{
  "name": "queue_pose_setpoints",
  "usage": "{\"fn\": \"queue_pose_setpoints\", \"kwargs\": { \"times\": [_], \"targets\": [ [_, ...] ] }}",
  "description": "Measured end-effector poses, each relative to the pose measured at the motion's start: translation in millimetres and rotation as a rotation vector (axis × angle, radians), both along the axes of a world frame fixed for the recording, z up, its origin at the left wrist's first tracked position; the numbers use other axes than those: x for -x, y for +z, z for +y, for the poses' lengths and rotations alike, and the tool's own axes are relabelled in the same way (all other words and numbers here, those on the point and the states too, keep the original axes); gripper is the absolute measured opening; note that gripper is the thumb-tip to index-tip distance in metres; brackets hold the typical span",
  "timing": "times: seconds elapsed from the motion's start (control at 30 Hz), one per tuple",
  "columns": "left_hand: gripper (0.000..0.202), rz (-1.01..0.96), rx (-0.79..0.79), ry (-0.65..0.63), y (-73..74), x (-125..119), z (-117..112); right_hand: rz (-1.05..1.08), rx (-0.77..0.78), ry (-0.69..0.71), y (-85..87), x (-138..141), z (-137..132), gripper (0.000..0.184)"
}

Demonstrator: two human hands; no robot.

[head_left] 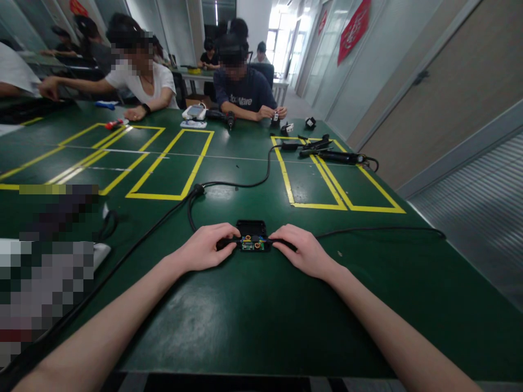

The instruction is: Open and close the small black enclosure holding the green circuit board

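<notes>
A small black plastic box (267,246) lies in front of me, with its lid (251,225) folded back on the far side. Inside it shows a circuit board (248,246) with copper-coloured coils and coloured wires. My left hand (206,249) is closed on the black cable at the box's left end, fingertips touching the box. At the right end, my right hand (302,253) pinches another black cable (368,231), which runs off to the right behind the hand. The fingers partly cover both cable ends.
The green table (229,332) carries yellow tape rectangles. A long black cable (155,220) crosses at left. Black tools and cable parts (333,155) lie at the far right. Across the table, a person in a dark shirt (245,90) handles small parts near a drill (230,118).
</notes>
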State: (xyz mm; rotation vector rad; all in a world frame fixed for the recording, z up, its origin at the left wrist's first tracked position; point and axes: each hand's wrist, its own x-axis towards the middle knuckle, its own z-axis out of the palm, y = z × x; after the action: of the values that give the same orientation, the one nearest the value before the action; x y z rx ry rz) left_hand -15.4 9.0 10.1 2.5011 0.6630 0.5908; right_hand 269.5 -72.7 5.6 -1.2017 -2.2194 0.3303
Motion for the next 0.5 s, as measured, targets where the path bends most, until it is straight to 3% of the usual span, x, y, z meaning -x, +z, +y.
{"fn": "queue_pose_setpoints", "kwargs": {
  "times": [0.5],
  "targets": [
    [0.021,0.022,-0.118,-0.069,5.3,-3.2,-0.6,-0.049,-0.027,-0.002,1.6,7.0,0.2,0.013]
  ]
}}
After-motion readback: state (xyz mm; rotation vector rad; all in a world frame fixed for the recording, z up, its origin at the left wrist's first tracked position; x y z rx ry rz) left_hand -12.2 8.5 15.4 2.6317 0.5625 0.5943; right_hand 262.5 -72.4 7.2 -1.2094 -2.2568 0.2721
